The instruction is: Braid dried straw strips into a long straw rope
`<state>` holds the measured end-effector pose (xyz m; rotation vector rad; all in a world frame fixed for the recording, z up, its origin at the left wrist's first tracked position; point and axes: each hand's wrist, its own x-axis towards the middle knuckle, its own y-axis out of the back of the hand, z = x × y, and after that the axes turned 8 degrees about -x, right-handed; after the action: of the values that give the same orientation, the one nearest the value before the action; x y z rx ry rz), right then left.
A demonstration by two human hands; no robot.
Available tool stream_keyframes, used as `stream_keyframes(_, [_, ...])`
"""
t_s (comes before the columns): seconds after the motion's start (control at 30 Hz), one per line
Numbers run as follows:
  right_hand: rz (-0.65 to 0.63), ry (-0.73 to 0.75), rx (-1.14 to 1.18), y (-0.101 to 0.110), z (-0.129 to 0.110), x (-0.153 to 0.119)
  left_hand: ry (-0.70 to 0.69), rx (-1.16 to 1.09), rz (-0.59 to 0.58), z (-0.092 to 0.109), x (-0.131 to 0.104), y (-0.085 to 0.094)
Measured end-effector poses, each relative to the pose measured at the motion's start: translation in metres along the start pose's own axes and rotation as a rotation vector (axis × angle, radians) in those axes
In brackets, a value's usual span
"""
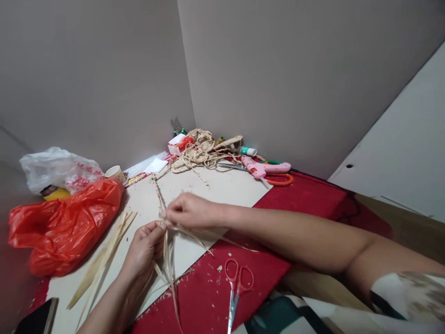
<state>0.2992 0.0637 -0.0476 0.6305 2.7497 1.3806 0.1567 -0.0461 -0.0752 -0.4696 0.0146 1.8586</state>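
A thin braided straw cord point(158, 191) runs from the back of the white board down to my two hands. My left hand point(146, 243) is closed, thumb and fingers pinching the cord where it parts into loose strands. Close beside it, my right hand point(189, 211) has curled fingers pinched at the same spot on a straw strand; motion blurs its fingertips. Loose straw strands point(168, 260) hang below the left hand, and others stick out to the right under my right wrist. Flat dry straw leaves point(104, 260) lie left of my left hand.
Red-handled scissors point(235, 290) lie on the red cloth point(205, 297) near me. Behind are a pink glue gun point(264, 168), orange-handled scissors point(280, 180) and a heap of braided straw point(200, 150). On the left are a red plastic bag point(73, 222), a paper cup point(115, 173) and a dark phone-like object point(38, 320).
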Motion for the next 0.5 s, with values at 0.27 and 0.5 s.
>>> stream_keyframes(0.27, [-0.296,-0.346,0.562,-0.028,0.015,0.014,-0.034,0.045,-0.049,-0.005,0.004,0.005])
stream_keyframes(0.5, [-0.394,-0.386,0.575,-0.023,0.025,0.019,-0.138,0.347,-0.079,-0.009,0.010,0.010])
